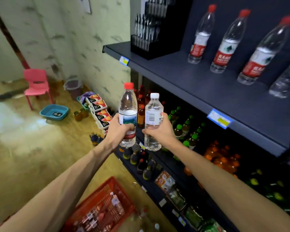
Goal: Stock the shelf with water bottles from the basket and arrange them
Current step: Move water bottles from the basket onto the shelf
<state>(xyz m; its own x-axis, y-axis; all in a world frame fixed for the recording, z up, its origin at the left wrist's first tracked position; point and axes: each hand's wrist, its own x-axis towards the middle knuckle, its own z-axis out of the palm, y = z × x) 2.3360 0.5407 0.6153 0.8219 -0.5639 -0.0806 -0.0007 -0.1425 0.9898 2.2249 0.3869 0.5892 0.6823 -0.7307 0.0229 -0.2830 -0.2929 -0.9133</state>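
Person holds 2 water bottles upright in front of the shelf unit, below the top shelf (182,77). Left hand (119,129) is wrapped round the label band of the red-capped bottle (128,114); right hand (159,131) is wrapped round the middle of the white-capped bottle (153,119). The 2 bottles sit just beside each other, nearly touching. Both look full, so moderately heavy for 1 hand. Thin clear plastic, stiff enough when sealed but will dent if squeezed; smooth wall could slip, so the label band or waist is the best hold, as now. Not fragile. The top shelf already carries 3 red-capped bottles (224,42) in a row, plus 1 more blurred at the right edge. Bare shelf in front of and left of that row looks like the likely drop spot. Red basket (105,195) sits on the floor (32,148) below the arms, with more stock inside, blurred. Pen display rack (151,30) takes the left end of the shelf.
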